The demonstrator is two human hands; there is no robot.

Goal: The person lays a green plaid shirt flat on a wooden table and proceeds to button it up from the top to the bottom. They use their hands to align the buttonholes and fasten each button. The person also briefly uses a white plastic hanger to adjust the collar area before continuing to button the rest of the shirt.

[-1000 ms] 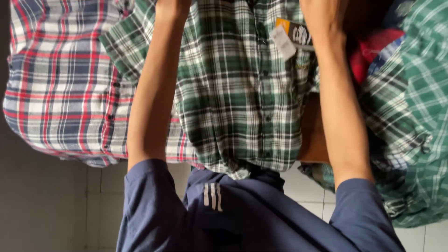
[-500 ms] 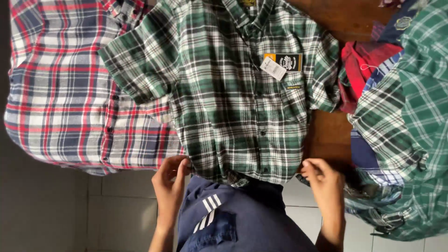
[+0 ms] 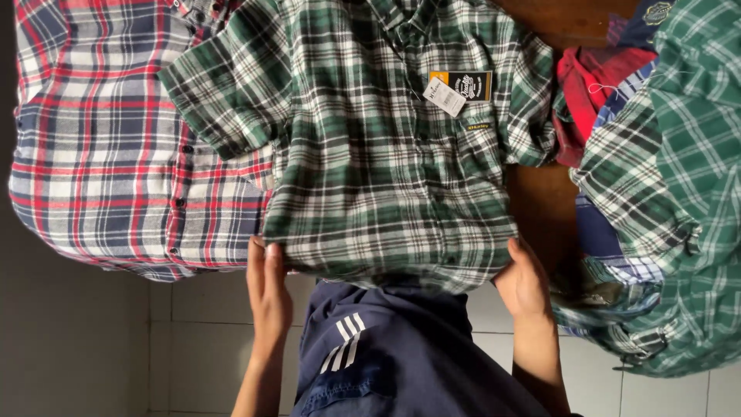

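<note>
Nearest the camera: navy garment (image 3: 401,355) with three white diagonal stripes, over a pale tiled floor (image 3: 201,332). Just beyond it, both hands are at the hem of the green plaid shirt (image 3: 386,154). Left hand (image 3: 268,289) has fingers straight and together, tips touching the hem's left corner; cannot tell if it pinches the cloth. Right hand (image 3: 523,279) is cupped against the hem's right corner, fingers tucked at or under the edge, grip not visible. Hands well apart, one per corner. The shirt lies flat, front up, buttoned, on a dark brown wooden table (image 3: 540,201), hem hanging just off the near edge. Long axis runs near to far: hem toward the person, collar at the far frame edge, short sleeves spread left and right. On its chest, right of the placket: black rectangular patch label (image 3: 468,85) with an orange strip at its left end, a white rectangular hang tag (image 3: 444,97) tilted just beside and overlapping it, and a small strip label just below. Left, partly under the green sleeve: red, white and blue plaid shirt (image 3: 108,147). Right: a heap of plaid shirts (image 3: 664,193), green on top, a red one further back, a round badge on navy cloth at the far corner.
</note>
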